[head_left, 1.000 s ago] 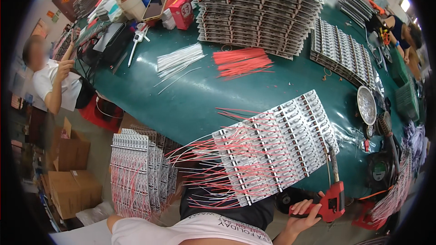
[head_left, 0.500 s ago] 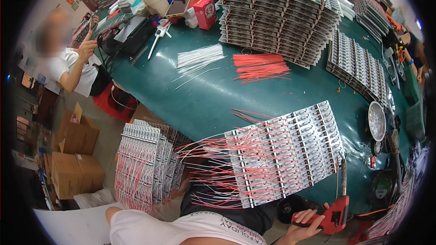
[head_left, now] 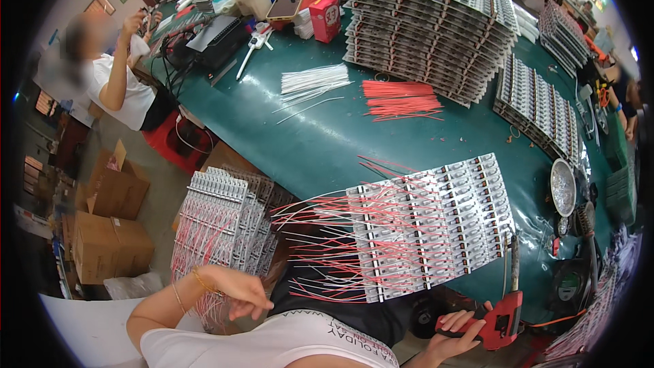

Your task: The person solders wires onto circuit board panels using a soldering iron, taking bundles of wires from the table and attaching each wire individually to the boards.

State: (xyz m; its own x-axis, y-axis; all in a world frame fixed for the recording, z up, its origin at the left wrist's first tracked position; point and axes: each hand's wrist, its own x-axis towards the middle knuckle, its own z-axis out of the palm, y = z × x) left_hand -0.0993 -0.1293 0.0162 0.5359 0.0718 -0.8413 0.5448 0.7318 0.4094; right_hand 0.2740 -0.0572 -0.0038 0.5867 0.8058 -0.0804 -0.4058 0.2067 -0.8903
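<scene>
My right hand [head_left: 463, 330] is wrapped round the handle of a red and black soldering gun [head_left: 503, 322] at the lower right. The gun's long metal tip points up beside the right edge of a panel of small white circuit boards [head_left: 443, 225]. Whether the tip touches the panel I cannot tell. Red and white wires [head_left: 320, 215] stick out from the panel's left side over my lap. My left hand [head_left: 242, 292] hangs loosely bent in front of my body, left of the wire ends, with nothing seen in it and its thumb apart from the fingers.
Wired panels [head_left: 211, 218] stand stacked at left. White wires [head_left: 313, 80] and red wires [head_left: 402, 99] lie on the green table [head_left: 272, 157] before a tall stack of panels [head_left: 429, 27]. A metal dish [head_left: 563, 187] is at right. Another person [head_left: 119, 88] sits far left.
My left hand and forearm have come into view at the lower left. The right hand keeps its hold on the soldering gun. The view has shifted slightly, and the other person's arms have risen.
</scene>
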